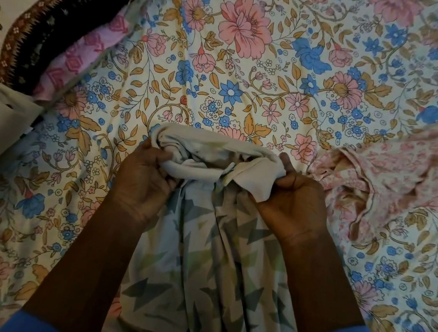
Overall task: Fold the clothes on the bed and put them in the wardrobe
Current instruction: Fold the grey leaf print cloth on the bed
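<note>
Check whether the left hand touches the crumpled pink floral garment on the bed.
Apart. Head view: the left hand grips the pale leaf-print cloth; the pink floral garment lies beyond the right hand.

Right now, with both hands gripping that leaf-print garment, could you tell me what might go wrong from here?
The left hand and right hand grip only the bunched top of the leaf-print garment; the rest trails in creases, so a fold made now may well come out uneven. The pink garment lies crumpled close beside the right hand and could get dragged along.
</note>
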A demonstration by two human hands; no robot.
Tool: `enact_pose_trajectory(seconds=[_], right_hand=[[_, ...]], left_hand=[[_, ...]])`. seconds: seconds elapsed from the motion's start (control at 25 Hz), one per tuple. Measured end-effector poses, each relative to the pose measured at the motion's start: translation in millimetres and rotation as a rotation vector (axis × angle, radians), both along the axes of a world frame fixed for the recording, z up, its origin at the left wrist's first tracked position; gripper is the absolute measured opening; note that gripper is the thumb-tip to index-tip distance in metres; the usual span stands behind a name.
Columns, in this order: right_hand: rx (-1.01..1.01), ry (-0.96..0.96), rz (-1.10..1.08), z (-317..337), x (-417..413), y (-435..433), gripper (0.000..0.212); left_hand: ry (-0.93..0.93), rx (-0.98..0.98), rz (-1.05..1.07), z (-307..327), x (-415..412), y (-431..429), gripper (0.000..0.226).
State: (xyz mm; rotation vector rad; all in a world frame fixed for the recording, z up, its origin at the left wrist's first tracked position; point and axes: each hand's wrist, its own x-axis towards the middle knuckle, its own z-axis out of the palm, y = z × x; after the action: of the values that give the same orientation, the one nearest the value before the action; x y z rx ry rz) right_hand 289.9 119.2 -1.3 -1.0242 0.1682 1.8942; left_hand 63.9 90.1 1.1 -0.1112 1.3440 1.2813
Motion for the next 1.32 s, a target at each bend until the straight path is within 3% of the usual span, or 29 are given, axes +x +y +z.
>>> enact_pose_trajectory(seconds=[0.04, 0.08, 0.16, 0.24, 0.36, 0.44, 0.52, 0.6, 0.68, 0.8, 0.92, 1.0, 1.08, 1.2, 1.24, 1.32], right_hand=[[0.008, -0.092, 0.127, 3, -1, -1, 0.08], [-0.002, -0.234, 0.25, 5, -3, -1, 0.052], [-0.002, -0.571, 0.442, 7, -5, 0, 0.033], [0.031, -0.79, 0.559, 13, -5, 5, 0.021], [0.036, -0.941, 0.792, 30, -4, 15, 0.023], [0.138, -1.227, 0.978, 38, -4, 21, 0.044], [0.304, -1.64, 0.994, 35, -8, 26, 0.056], [0.392, -1.787, 1.049, 31, -13, 36, 0.055], [0.454, -1.699, 1.177, 22, -14, 48, 0.037], [0.5, -1.639, 0.924, 15, -6, 62, 0.012], [0.446, -1.552, 0.718, 11, -9, 57, 0.015], [0.413, -1.552, 0.665, 8, -14, 52, 0.016], [0.406, -1.587, 0.656, 5, -15, 49, 0.018], [0.419, -1.577, 0.624, 5, -14, 50, 0.017], [0.408, -1.549, 0.568, 7, -13, 54, 0.015], [0.299, -1.392, 0.403, 13, -13, 67, 0.017]], left_hand=[[0.235, -0.017, -0.072, 5, 3, 0, 0.043], [0.594, -0.045, -0.165, 9, 9, -1, 0.045], [1.26, 0.06, -0.348, 21, 30, -11, 0.036], [1.509, 0.144, -0.609, 27, 56, -18, 0.036], [1.689, -0.016, -0.945, 18, 80, -24, 0.046], [1.682, -0.099, -1.004, 13, 85, -20, 0.041], [1.651, -0.083, -0.956, 8, 84, -17, 0.031], [1.648, 0.001, -0.893, 5, 81, -18, 0.031], [1.642, 0.064, -0.871, 6, 75, -21, 0.03], [1.533, 0.096, -0.834, 6, 62, -27, 0.023], [1.297, 0.153, -0.585, 5, 46, -23, 0.033], [1.283, 0.026, -0.492, 4, 28, -15, 0.042], [1.387, -0.142, -0.583, 0, 7, -7, 0.039], [1.401, -0.12, -0.706, -1, -21, 4, 0.022], [1.291, -0.109, -0.636, 1, -29, 12, 0.018], [0.806, -0.176, -0.296, 7, -40, 35, 0.02]])
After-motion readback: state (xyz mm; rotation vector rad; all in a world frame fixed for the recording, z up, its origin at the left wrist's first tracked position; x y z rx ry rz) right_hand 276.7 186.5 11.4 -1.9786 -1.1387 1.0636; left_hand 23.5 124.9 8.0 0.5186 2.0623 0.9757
